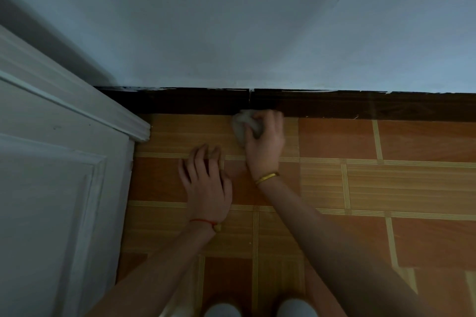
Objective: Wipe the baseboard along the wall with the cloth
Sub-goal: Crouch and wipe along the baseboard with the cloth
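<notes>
Right hand (265,136), cloth (242,123) against baseboard (360,107)

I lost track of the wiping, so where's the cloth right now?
In the head view, the cloth is bunched in the right hand, near centre, against the dark baseboard by its vertical seam, right of the white door.

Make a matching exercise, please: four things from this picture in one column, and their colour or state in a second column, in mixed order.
Things:
1. cloth
2. baseboard
3. left hand
4. bracelet

States:
A. dark brown, along the foot of the wall
B. gold, on the right wrist
C. pale grey, gripped by the right hand
D. resting on the floor, holding nothing

Pairs: 1-C, 2-A, 3-D, 4-B
</notes>
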`<act>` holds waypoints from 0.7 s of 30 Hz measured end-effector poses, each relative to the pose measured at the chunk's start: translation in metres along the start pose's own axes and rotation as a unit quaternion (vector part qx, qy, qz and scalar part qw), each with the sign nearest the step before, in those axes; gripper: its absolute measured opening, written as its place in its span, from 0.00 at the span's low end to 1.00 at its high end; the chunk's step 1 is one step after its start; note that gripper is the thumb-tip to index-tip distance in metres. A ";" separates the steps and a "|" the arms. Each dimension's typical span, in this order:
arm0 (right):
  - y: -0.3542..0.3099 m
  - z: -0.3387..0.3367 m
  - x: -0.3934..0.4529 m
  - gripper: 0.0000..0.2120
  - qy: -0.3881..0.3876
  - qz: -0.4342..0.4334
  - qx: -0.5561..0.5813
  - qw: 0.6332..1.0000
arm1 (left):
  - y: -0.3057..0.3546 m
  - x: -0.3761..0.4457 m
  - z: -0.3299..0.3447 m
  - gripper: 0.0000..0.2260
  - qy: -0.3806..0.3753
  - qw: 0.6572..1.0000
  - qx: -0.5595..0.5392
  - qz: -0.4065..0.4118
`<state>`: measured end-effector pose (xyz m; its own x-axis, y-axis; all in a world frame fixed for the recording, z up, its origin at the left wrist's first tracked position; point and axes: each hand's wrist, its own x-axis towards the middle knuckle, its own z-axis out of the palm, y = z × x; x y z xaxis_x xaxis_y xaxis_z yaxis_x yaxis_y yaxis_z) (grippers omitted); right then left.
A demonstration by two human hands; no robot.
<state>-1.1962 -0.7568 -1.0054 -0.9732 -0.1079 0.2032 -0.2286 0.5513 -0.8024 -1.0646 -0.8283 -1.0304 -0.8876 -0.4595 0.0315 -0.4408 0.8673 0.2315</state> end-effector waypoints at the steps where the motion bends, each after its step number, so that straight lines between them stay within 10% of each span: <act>1: -0.006 0.007 -0.002 0.13 -0.024 -0.018 0.007 1.000 | -0.001 0.000 0.000 0.24 0.004 1.000 0.002 0.001; 13: -0.001 -0.054 0.019 0.07 0.218 0.030 0.067 0.973 | -0.001 0.000 0.000 0.24 0.001 1.000 -0.004 0.001; 21: -0.044 -0.031 0.016 0.09 0.093 -0.059 0.103 0.989 | -0.001 -0.001 0.001 0.25 0.011 1.000 0.011 0.008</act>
<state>-1.2007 -0.7573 -0.9495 -0.9222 0.0029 0.3867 -0.3597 0.3608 -0.8605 -1.0640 -0.8285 -1.0316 -0.8912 -0.4500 0.0564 -0.4301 0.8781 0.2099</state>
